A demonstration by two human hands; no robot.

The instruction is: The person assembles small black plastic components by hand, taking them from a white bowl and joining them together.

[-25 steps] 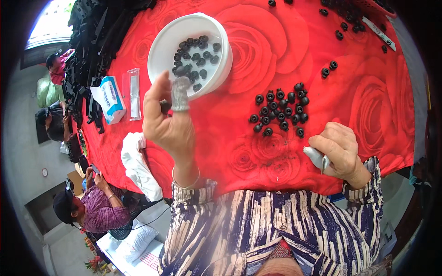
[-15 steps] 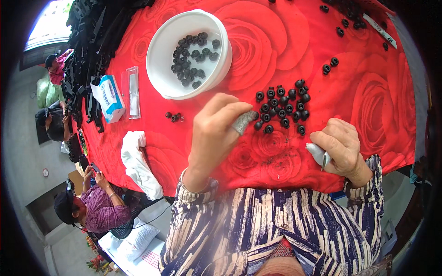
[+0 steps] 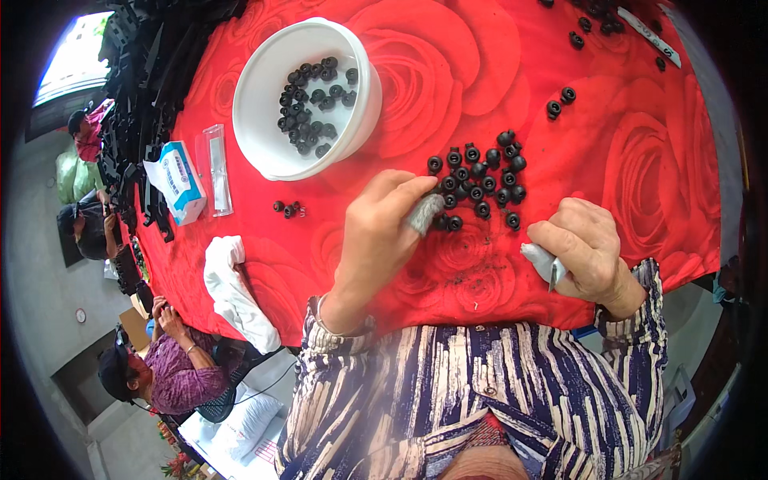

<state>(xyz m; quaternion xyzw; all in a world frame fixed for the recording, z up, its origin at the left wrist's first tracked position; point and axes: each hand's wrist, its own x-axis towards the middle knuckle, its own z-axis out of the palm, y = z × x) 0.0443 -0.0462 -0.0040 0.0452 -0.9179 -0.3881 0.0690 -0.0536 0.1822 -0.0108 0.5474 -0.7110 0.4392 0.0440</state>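
Observation:
My left hand (image 3: 376,240) is at the left edge of a cluster of small round black parts with holes (image 3: 477,192). Its fingers are pinched together, with a grey fabric wrap (image 3: 426,214) at the fingertips. What lies inside the pinch, if anything, is hidden. To the right of the cluster, my right hand (image 3: 580,246) is closed, a pale wrap (image 3: 541,260) around its thumb. A thin metal blade (image 3: 553,274) sticks out below that thumb. Beyond my left hand stands a white plastic bowl (image 3: 364,120) partly filled with similar black parts (image 3: 308,112).
A red rose-patterned cloth (image 3: 448,296) covers the table. On the left are a tissue box (image 3: 182,186), a clear plastic case (image 3: 218,168), a white cloth (image 3: 232,288) and long black pieces (image 3: 136,96). More black parts (image 3: 596,16) lie far right. Other people sit at left.
The view has shifted slightly, moving the table things left. A black part seen at my left fingertips is no longer distinct there. My right hand has barely moved.

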